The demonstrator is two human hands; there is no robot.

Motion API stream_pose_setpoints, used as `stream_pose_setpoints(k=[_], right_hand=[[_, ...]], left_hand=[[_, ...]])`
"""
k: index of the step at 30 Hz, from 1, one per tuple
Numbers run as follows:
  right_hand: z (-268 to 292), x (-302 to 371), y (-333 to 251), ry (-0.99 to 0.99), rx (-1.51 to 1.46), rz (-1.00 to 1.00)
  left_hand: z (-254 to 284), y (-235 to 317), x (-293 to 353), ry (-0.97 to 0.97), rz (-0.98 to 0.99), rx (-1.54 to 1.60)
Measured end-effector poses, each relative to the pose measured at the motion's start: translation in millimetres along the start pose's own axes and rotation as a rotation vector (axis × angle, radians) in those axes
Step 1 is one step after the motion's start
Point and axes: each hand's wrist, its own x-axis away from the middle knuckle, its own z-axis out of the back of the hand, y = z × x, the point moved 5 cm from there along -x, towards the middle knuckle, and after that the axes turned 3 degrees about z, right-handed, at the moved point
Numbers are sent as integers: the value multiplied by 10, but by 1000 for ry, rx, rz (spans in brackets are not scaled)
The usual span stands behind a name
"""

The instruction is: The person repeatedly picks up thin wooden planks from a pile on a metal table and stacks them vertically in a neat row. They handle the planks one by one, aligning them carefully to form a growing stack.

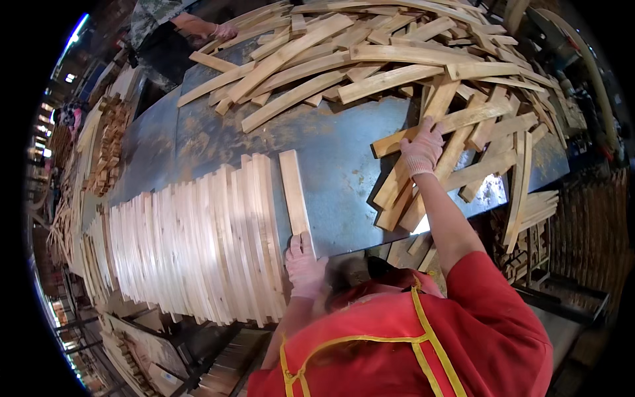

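Note:
My left hand, in a pale pinkish glove, holds the near end of a single wooden slat at the table's front edge. That slat lies just right of a long row of slats packed side by side, with a narrow gap between. Further right, my gloved right hand reaches out to the loose pile and has its fingers over a slat that slants across others. Several more slats lie crossed beneath and beside that hand. The undersides of both hands are hidden.
A big jumbled heap of slats spreads along the far side of the blue metal table. At the far left, another person's gloved hand rests near the heap. Stacked wood stands beyond the left edge, and slats overhang at right.

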Motion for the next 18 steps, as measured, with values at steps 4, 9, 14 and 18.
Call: stream_pose_setpoints(k=[4,9,14,18], right_hand=[[73,567,-92,-211,-382,302],[-518,1768,-432,-494,-782,292],[-954,2668,-1149,-915,-751,316],[-898,2709,-1611,-1132,-456,605]], left_hand=[[-212,-117,48,119,-6,347],[211,-33,145,-126,180,1119],[397,-267,195,269,10,535],[530,-356,244,257,-100,-63]])
